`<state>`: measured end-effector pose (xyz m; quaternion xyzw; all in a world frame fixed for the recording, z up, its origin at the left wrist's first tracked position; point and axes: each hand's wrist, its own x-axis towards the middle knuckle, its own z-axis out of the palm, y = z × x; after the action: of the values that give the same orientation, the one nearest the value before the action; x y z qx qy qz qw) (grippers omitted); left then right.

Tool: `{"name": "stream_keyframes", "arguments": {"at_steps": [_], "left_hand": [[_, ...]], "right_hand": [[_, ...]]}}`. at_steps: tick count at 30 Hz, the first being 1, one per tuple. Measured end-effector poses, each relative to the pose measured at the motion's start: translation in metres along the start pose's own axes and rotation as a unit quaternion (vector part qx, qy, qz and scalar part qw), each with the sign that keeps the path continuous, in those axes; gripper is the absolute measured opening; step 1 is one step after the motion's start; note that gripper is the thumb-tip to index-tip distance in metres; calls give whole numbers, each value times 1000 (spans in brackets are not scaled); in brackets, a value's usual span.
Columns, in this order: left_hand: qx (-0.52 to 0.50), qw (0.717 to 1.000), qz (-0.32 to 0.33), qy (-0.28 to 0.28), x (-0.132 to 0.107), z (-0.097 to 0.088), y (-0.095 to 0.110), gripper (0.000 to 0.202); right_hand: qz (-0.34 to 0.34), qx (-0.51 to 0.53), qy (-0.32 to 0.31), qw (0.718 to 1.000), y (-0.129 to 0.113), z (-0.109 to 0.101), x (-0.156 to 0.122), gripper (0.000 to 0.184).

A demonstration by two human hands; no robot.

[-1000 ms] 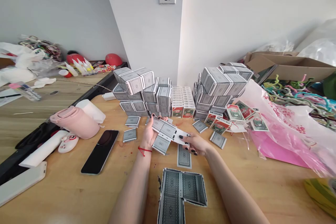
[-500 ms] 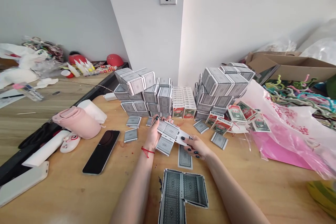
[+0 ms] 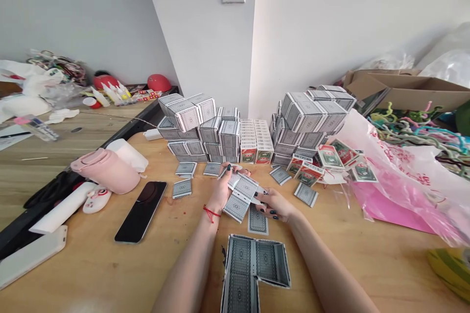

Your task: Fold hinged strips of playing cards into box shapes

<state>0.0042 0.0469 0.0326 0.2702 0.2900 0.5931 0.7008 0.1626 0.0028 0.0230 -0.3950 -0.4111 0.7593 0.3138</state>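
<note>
Both hands hold a joined strip of playing cards [image 3: 241, 194], grey backs up, above the wooden table [image 3: 110, 274]. My left hand [image 3: 222, 187], with a red string at the wrist, grips the strip's left side, fingers curled round its far edge. My right hand [image 3: 275, 203] pinches its right end, where a white card face shows. A single card [image 3: 257, 220] lies flat just below the hands. Nearer me lies a larger L-shaped sheet of joined cards [image 3: 252, 274].
Cubes built of cards are stacked at the back [image 3: 200, 127] and right [image 3: 312, 117], with red card packs [image 3: 256, 149] between. A black phone [image 3: 140, 211], a pink bottle [image 3: 106, 170], loose cards [image 3: 182, 188] and a pink plastic bag [image 3: 396, 181] surround the working spot.
Both hands have drawn slightly closer together and the card strip has tilted more steeply; my left hand shifted a little right.
</note>
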Motion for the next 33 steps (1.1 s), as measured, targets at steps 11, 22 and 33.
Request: {"name": "stream_keyframes", "arguments": {"at_steps": [11, 22, 33], "left_hand": [[-7, 999, 26, 20, 15, -20, 6, 18], [72, 996, 57, 22, 11, -17, 0, 26], [48, 996, 69, 17, 9, -9, 8, 19]], "right_hand": [[-29, 32, -3, 999, 10, -5, 10, 31], [-31, 53, 8, 998, 8, -5, 7, 29], [-23, 63, -2, 998, 5, 0, 4, 30]]}}
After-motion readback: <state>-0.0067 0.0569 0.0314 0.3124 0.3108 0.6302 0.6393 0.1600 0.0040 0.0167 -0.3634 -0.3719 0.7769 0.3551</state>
